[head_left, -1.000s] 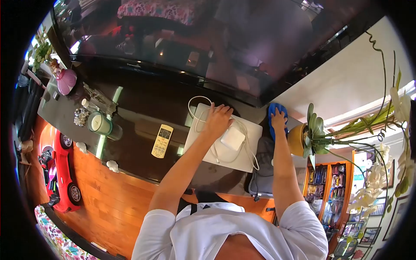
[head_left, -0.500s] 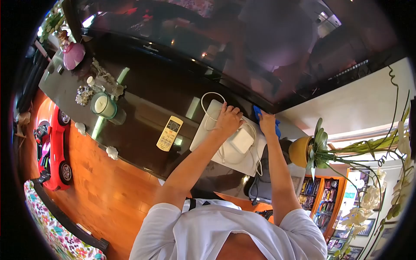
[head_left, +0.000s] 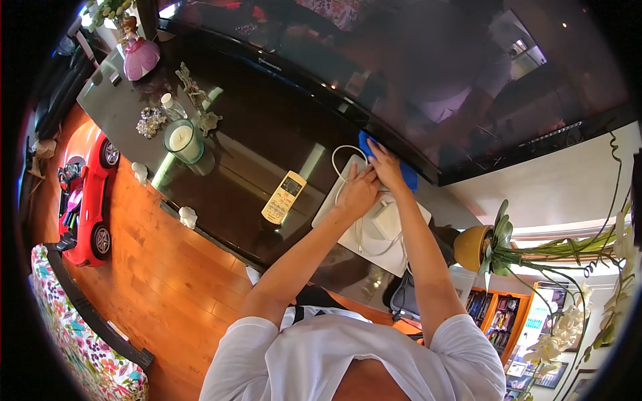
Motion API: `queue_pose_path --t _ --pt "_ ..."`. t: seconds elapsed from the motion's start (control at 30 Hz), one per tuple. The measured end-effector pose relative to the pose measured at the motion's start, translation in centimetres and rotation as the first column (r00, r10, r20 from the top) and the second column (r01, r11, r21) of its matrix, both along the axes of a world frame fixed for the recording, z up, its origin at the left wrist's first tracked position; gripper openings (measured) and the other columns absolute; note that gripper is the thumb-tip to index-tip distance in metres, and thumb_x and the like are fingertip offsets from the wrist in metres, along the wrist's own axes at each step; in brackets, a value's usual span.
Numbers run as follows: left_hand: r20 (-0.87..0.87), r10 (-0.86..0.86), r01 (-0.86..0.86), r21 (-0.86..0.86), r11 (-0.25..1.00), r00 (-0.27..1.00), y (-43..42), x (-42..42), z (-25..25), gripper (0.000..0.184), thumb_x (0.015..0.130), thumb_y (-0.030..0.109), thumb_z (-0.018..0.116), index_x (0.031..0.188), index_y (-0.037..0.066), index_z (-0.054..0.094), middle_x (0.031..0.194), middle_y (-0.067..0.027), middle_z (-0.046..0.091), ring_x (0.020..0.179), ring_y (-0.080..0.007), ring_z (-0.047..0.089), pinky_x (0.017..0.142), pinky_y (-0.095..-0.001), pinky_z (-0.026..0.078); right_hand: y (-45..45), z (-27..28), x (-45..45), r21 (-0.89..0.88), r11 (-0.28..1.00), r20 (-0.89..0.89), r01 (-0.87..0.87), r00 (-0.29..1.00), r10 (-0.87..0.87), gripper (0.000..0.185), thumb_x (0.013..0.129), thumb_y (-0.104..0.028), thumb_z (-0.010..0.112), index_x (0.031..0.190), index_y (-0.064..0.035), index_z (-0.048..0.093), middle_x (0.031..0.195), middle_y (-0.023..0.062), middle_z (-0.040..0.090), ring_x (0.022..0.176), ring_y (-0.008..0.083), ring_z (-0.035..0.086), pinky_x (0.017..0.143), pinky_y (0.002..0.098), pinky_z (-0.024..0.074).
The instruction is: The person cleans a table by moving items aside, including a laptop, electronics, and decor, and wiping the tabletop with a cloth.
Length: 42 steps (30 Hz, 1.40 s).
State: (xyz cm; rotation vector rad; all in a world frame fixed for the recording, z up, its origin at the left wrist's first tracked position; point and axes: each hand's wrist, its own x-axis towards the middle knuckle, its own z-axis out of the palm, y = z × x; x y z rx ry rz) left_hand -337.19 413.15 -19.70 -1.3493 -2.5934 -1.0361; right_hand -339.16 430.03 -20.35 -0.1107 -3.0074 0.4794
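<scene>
My left hand [head_left: 359, 192] lies flat over a pale, laptop-like slab [head_left: 328, 208], fingers stretched out beside a looped white cable [head_left: 336, 158]. A white square power adapter [head_left: 388, 219] rests on the slab with cable around it. Just beyond, my right hand [head_left: 390, 168] presses a blue cloth [head_left: 409, 178] onto the dark tabletop at the foot of the television. The two hands nearly touch, and part of the cloth is hidden under the right one. Left of the slab lies a cream remote control [head_left: 284, 198].
The large television [head_left: 414, 87] stands along the back of the glossy cabinet [head_left: 234, 167]. A candle in a glass [head_left: 182, 142], a doll figure [head_left: 140, 57] and small ornaments stand at left. A yellow flowerpot [head_left: 470, 248] is at right. A red toy car [head_left: 90, 200] is on the floor.
My right hand has moved left along the television's base with the blue cloth, close to my left hand. The left hand stays on the slab. The view has shifted slightly.
</scene>
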Motion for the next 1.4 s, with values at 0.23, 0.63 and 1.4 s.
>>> queue_pose_path --t 0.23,0.63,1.4 --pt "0.056 0.031 -0.033 0.033 0.999 0.998 -2.6 -0.1 1.3 0.038 0.089 0.028 0.063 0.121 0.008 0.061 0.128 -0.0101 0.057 0.132 -0.0267 0.045 0.110 -0.0544 0.031 -5.1 2.7 -2.1 0.043 0.999 0.065 0.018 0.998 -0.021 0.051 0.090 -0.019 0.057 0.140 -0.0176 0.049 0.148 0.0144 0.041 0.136 0.0343 0.037 0.113 0.0450 0.0262" --pt "0.064 0.015 -0.017 0.032 0.999 0.998 -2.5 -0.1 0.6 0.038 0.093 0.029 0.058 0.123 0.005 0.060 0.134 -0.0098 0.054 0.134 -0.0254 0.042 0.111 -0.0521 0.031 9.6 2.1 11.5 0.058 0.897 0.193 0.438 0.877 -0.441 0.048 0.085 -0.012 0.061 0.133 -0.0091 0.054 0.145 0.0169 0.043 0.133 0.0376 0.039 0.110 0.0425 0.0340" --pt "0.059 -0.014 0.015 -0.015 1.000 0.998 -2.3 -0.1 1.1 0.038 0.093 0.025 0.059 0.124 0.003 0.060 0.136 -0.0115 0.053 0.134 -0.0283 0.042 0.112 -0.0535 0.029 9.4 2.1 18.7 0.131 0.931 -0.193 0.342 0.930 -0.314 0.054 0.075 0.005 0.057 0.126 -0.0143 0.061 0.128 0.0167 0.053 0.109 0.0417 0.052 0.095 0.0456 0.0460"
